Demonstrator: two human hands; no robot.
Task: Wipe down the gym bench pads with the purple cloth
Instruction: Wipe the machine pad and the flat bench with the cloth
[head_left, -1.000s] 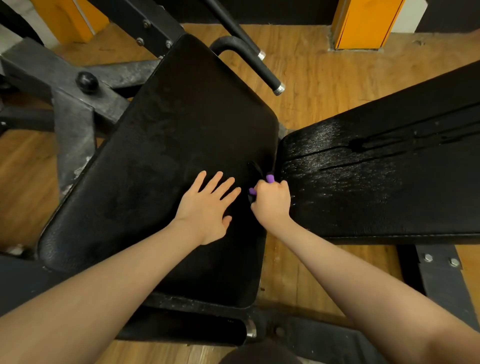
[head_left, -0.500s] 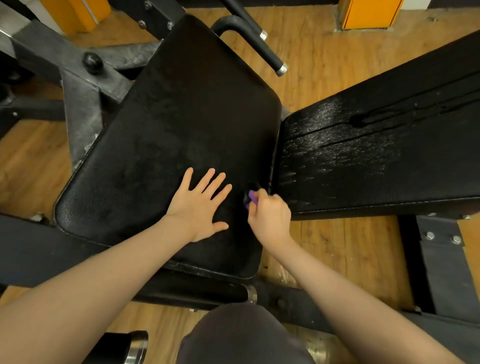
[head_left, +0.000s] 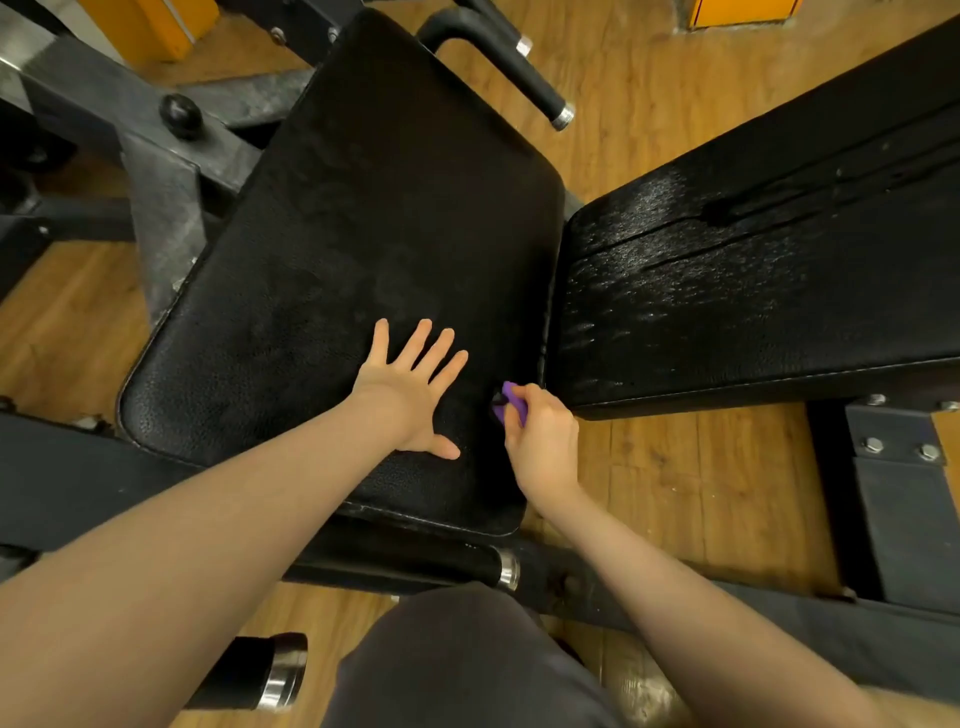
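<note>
A black seat pad (head_left: 363, 234) fills the middle of the view, and a longer black back pad (head_left: 753, 291) with a wet sheen lies to its right. My left hand (head_left: 410, 395) rests flat on the seat pad with fingers spread. My right hand (head_left: 543, 441) grips a bunched purple cloth (head_left: 511, 400) at the seat pad's right edge, beside the gap between the two pads. Only a small part of the cloth shows above my fingers.
Grey steel frame members (head_left: 161, 171) with a black knob (head_left: 180, 115) stand to the left. A padded handle bar (head_left: 519, 67) reaches over the far end. A chrome-tipped roller (head_left: 275, 670) and my knee (head_left: 467, 660) sit below. Wooden floor (head_left: 675, 493) surrounds the bench.
My right hand has drawn the cloth back along the seat pad's right edge toward me. The left hand stays flat on the pad. The view has tilted down, so my knee shows.
</note>
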